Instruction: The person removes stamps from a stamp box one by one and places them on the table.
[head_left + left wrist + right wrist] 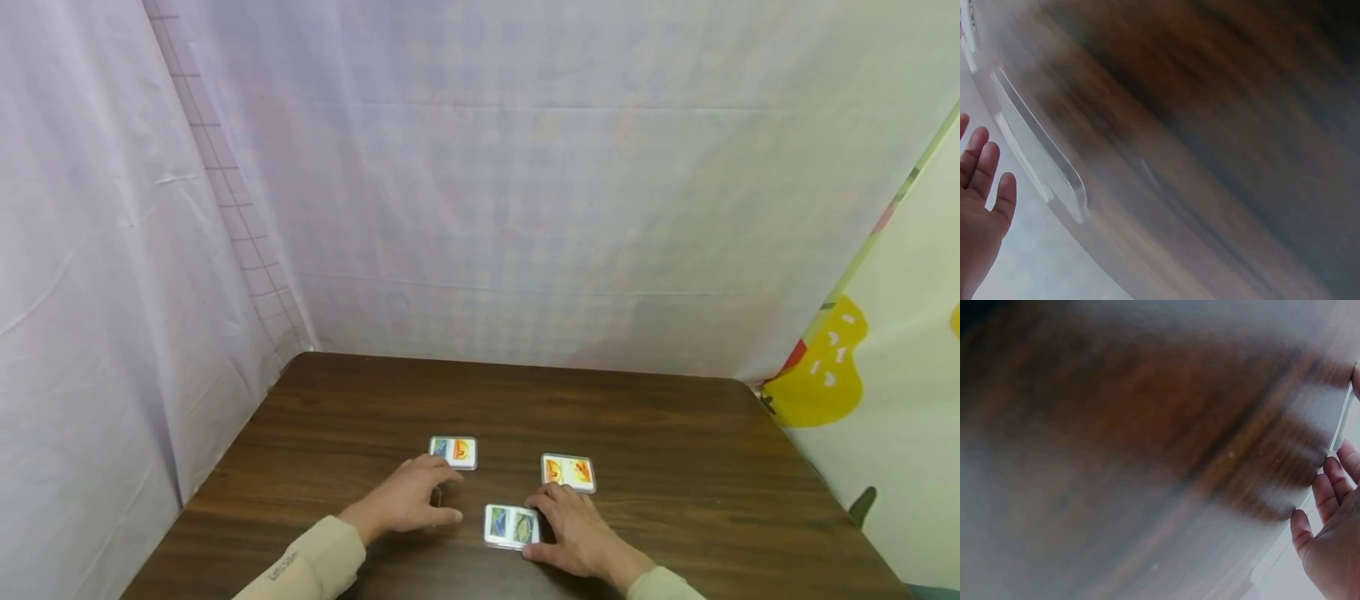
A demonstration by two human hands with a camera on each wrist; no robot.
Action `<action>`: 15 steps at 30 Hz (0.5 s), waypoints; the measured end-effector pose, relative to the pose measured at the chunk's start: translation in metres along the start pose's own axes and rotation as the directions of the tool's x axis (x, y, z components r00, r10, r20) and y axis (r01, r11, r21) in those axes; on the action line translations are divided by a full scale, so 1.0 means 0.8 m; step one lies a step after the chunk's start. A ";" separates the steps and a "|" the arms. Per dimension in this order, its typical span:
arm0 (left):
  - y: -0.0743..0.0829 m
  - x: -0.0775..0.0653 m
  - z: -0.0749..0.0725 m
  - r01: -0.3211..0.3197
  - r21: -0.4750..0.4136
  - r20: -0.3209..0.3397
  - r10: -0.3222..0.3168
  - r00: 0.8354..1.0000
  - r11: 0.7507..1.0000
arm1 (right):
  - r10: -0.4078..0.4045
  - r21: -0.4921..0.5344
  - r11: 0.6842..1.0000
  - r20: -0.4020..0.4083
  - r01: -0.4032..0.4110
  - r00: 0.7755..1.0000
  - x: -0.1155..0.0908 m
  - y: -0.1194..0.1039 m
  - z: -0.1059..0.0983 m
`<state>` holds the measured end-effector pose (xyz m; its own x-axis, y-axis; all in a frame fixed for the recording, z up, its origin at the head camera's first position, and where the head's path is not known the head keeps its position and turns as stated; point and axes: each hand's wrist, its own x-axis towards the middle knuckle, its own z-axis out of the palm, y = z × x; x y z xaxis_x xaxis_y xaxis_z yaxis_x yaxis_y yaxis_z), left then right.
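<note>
Three flat picture cards with clear rims lie on the brown table. The near card (512,527) bears a blue-green picture and a round greenish one. My right hand (573,531) holds it at its right end, thumb at the near corner and a finger at the far one. Beyond that hand's fingers lies the right card (567,472), with two orange pictures. My left hand (411,497) hovers palm down, thumb and fingers apart, holding nothing. Its fingers overlap the lower left of the left card (453,452), which shows one blue and one orange picture.
The dark wood-grain table (360,400) has rounded far corners. Pale curtains (525,208) hang along its back and left side. At the right hangs a white cloth with a yellow printed shape (817,375).
</note>
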<state>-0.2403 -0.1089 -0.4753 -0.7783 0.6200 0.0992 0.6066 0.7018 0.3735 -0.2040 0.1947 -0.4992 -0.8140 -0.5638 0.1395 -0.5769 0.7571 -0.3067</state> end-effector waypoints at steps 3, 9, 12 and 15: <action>0.006 0.004 0.005 -0.001 0.006 -0.018 0.001 1.000 1.000 | 0.010 0.002 1.000 0.013 -0.010 1.000 0.000 0.000 0.000; 0.020 0.016 0.014 -0.013 -0.007 -0.060 0.013 0.998 1.000 | 0.019 0.005 1.000 0.021 -0.019 1.000 0.001 -0.001 -0.002; 0.027 0.023 0.019 -0.031 -0.019 -0.083 0.029 0.996 0.999 | 0.025 0.010 1.000 0.030 -0.025 0.999 0.001 -0.002 -0.002; 0.032 0.028 0.023 -0.042 -0.034 -0.101 0.038 0.994 0.999 | 0.027 0.018 0.999 0.032 -0.027 0.999 0.001 -0.001 -0.002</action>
<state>-0.2391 -0.0708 -0.4808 -0.7667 0.6081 0.2058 0.6330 0.6629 0.3998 -0.2044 0.1941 -0.4976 -0.8265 -0.5538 0.1008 -0.5532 0.7662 -0.3270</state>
